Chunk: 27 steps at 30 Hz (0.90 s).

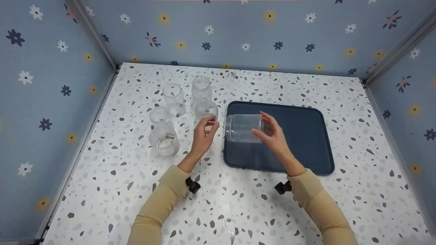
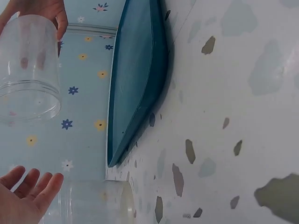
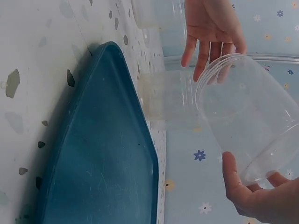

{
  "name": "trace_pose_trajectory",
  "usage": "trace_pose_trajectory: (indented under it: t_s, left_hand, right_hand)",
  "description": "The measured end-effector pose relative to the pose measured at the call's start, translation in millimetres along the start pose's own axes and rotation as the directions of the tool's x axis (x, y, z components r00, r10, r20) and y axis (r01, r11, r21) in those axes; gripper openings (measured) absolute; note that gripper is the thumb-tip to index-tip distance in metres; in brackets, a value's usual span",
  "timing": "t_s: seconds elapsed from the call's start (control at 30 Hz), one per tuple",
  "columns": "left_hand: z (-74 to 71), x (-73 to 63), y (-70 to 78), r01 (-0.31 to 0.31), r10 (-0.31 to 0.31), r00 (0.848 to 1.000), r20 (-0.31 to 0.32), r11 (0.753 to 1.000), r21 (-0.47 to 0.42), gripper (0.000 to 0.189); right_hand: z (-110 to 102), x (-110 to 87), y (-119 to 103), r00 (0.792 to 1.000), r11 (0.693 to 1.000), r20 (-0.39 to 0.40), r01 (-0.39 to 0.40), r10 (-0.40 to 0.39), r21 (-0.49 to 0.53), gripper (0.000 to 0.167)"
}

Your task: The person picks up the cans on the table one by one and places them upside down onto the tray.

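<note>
A clear, wide-mouthed plastic jar (image 1: 244,127) lies sideways in the air above the blue tray (image 1: 299,136), its open mouth turned left. My right hand (image 1: 274,137) grips it near the base, thumb on the near side and fingers on the far side. Facing that mouth, my left hand (image 1: 203,134) has loosely bent fingers; the left wrist view shows nothing held in them. Close beyond the left hand stands another clear jar (image 1: 206,106). In the right wrist view the held jar (image 3: 252,112) is tilted, with the left hand (image 3: 212,23) beside its rim.
Several clear jars stand on the left of the speckled white table (image 1: 119,177), among them a wide one (image 1: 164,141) in front and a tall one (image 1: 201,88) at the back. Flowered blue panels (image 1: 224,34) enclose the table at the back and sides.
</note>
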<state>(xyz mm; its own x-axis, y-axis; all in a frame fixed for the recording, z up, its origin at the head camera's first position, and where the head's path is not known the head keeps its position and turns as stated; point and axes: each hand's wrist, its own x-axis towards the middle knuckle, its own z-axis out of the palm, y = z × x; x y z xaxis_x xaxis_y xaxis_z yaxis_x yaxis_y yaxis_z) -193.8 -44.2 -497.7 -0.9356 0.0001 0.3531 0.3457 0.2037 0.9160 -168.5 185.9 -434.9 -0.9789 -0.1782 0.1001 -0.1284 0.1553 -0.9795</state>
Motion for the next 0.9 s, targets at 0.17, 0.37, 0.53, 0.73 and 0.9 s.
trace_pose_trajectory:
  t_s: [0.17, 0.37, 0.53, 0.73, 0.9]
  left_hand:
    - [-2.6, 8.9, -1.1, -0.046, 0.046, 0.999, 0.002, 0.989, 0.14, 0.033]
    - [-5.6, 22.7, 3.4, -0.105, 0.093, 0.994, 0.049, 0.927, 0.361, 0.033]
    - [-6.7, 34.1, 7.7, -0.146, 0.11, 0.989, 0.1, 0.844, 0.517, 0.038]
    - [-6.5, 46.5, 7.4, -0.179, 0.105, 0.983, 0.154, 0.755, 0.631, 0.044]
    - [-7.8, 52.8, 4.4, -0.153, 0.057, 0.986, 0.159, 0.703, 0.695, 0.051]
  right_hand:
    - [-7, 7.4, -1, 0.999, 0.994, -0.02, -0.04, 0.038, -0.103, 0.063]
    - [-27, 24.2, 14, 0.996, 0.954, -0.056, -0.089, 0.076, -0.286, 0.071]
    - [-39, 34.1, 11, 0.993, 0.912, -0.091, -0.104, 0.074, -0.397, 0.076]
    - [-54, 43.0, 9, 0.99, 0.875, -0.107, -0.132, 0.092, -0.466, 0.078]
    - [-66, 47.4, 7, 0.982, 0.841, -0.137, -0.185, 0.133, -0.508, 0.077]
